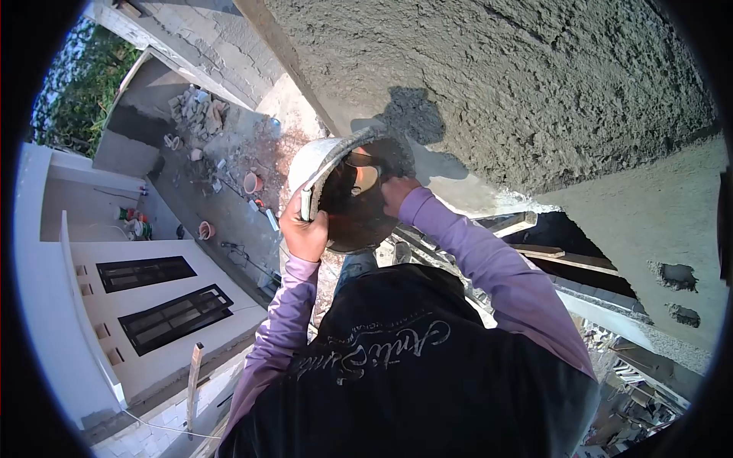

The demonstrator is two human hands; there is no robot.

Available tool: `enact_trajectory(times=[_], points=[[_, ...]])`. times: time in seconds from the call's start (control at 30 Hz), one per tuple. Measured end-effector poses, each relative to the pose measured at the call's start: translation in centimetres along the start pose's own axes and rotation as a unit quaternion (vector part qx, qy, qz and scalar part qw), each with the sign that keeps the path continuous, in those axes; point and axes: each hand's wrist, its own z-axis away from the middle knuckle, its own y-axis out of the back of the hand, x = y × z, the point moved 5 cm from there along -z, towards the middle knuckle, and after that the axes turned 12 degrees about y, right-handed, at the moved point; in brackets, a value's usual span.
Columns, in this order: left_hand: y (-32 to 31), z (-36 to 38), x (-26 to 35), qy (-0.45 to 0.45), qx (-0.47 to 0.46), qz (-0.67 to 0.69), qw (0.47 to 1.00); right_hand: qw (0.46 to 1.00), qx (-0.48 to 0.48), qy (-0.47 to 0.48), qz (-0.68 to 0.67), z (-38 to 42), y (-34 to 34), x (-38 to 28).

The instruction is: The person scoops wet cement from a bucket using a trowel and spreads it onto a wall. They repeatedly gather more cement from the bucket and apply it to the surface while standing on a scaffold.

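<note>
A bucket [311, 162] with mortar crusted along its rim is tilted so that its dark mouth faces me. My left hand [305, 233] is closed on the bucket's left edge, with the thumb towards the opening. At the opposite edge, my right hand [398, 195] is curled against the rim, its fingertips partly hidden in shadow. A bright orange-tan patch shows inside the bucket; what it is I cannot make out. Close beyond the bucket stands a wall of rough grey plaster [489, 91], with the bucket's shadow falling on it.
Far below on the left lie a rubble pile [202, 114] and small buckets [253, 182]. A white building [164, 256] with dark windows stands left. Timber boards [565, 258] cross a dark opening on the right, beside a plastered wall with two holes [676, 276].
</note>
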Motion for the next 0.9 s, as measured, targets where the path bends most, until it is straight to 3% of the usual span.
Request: enact_trajectory(times=[0.1,0.2,0.23,0.3,0.37,0.47,0.57,0.73,0.9], points=[[-0.1,-0.6,-0.1,-0.003,-0.003,-0.016,1.000,0.993,-0.103,0.049,-0.023,1.3,-3.9,-1.9],[0.7,-0.4,-1.8,0.015,-0.027,-0.018,0.999,0.996,-0.050,0.051,-0.044,1.8,1.1,-3.4],[0.7,-0.2,-2.1,0.042,-0.042,-0.013,0.998,0.992,0.100,0.024,-0.073,1.0,1.2,-3.3],[0.2,0.2,-1.1,-0.002,-0.017,-0.022,1.000,0.998,0.006,0.021,-0.053,0.2,-0.8,-3.4],[0.7,0.1,-1.3,0.012,-0.005,-0.015,1.000,0.996,0.011,0.085,-0.036,1.1,-3.9,-3.7],[1.7,-0.3,-2.9,0.021,-0.003,-0.012,1.000,0.992,-0.107,0.039,-0.052,2.1,-3.1,-3.9],[1.2,0.2,-3.3,0.013,-0.039,-0.059,0.997,0.990,0.052,0.016,-0.132,1.2,-1.6,-3.2],[0.4,-0.7,-1.8,-0.053,-0.064,-0.116,0.990,0.993,0.000,0.065,-0.095,1.4,-6.7,-4.4],[0.0,-1.4,-3.0,0.011,-0.091,-0.058,0.994,0.986,0.078,0.013,-0.149,2.1,-1.2,-3.4]])
